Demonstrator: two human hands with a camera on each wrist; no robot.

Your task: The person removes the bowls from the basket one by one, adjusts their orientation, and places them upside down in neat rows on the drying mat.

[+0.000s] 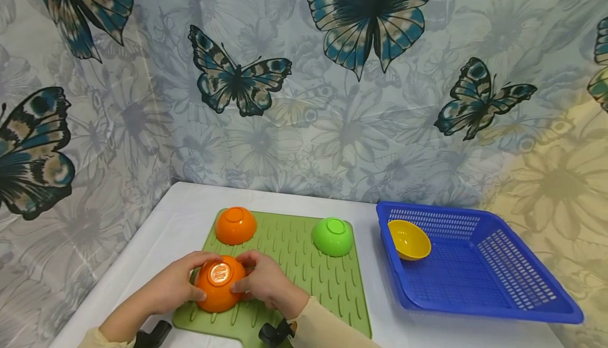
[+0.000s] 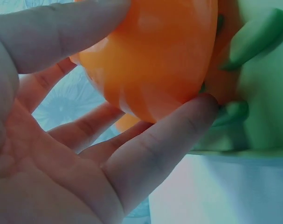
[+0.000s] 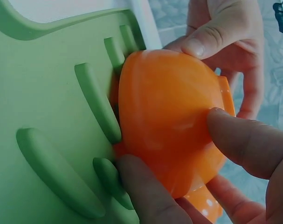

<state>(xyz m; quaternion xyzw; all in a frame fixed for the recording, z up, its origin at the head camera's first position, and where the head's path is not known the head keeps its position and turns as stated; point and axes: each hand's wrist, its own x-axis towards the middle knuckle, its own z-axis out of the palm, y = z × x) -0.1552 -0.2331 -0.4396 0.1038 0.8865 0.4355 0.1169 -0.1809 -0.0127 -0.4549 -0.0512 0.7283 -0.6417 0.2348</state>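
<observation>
An orange bowl (image 1: 216,298) lies upside down at the near left of a green drying mat (image 1: 296,263), its base ring facing up. My left hand (image 1: 173,282) grips it from the left, thumb on the near side and fingers toward the far side. From the right, my right hand (image 1: 269,279) holds the same bowl with thumb and fingers spread over its wall. In the right wrist view the rim of the orange bowl (image 3: 164,102) is right at the mat's raised ridges (image 3: 97,102). The left wrist view shows fingertips (image 2: 204,109) close to that rim.
Behind, a second orange bowl (image 1: 235,227) and a light green bowl (image 1: 331,241) sit upside down on the mat. To the right stands a blue plastic basket (image 1: 499,313) with a yellow bowl (image 1: 410,242) in its left end. A butterfly-print cloth (image 1: 342,142) hangs behind the white table (image 1: 185,200).
</observation>
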